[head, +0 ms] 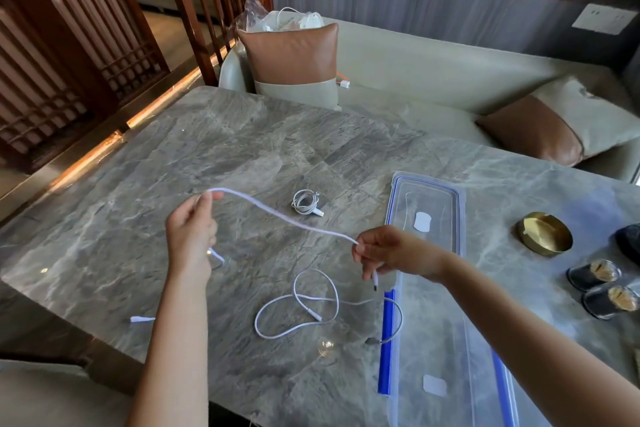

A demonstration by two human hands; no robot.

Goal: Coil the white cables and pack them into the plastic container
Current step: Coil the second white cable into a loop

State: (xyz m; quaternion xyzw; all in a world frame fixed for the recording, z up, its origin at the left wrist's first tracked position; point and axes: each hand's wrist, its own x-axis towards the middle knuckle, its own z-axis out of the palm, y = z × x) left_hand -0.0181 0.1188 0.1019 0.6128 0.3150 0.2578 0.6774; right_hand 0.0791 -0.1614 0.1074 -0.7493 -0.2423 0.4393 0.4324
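Grey marble table (242, 149) underneath it all. At its near right edge sits the clear plastic container (446, 329) with blue clips. A white label shows through it, and one loop of the loose cable (298, 308) crosses its left wall; whether that loop lies inside, I can't tell. The lid (426, 204) lies flat just beyond. The left hand (192, 229) pinches the held cable (277, 215) at a raised bend, and the right hand (391, 250) pinches it near the plug, which dangles below the fingers. The cable hangs in the air between them, above the table. A small coiled cable (306, 204) rests past the hands, left of the lid.
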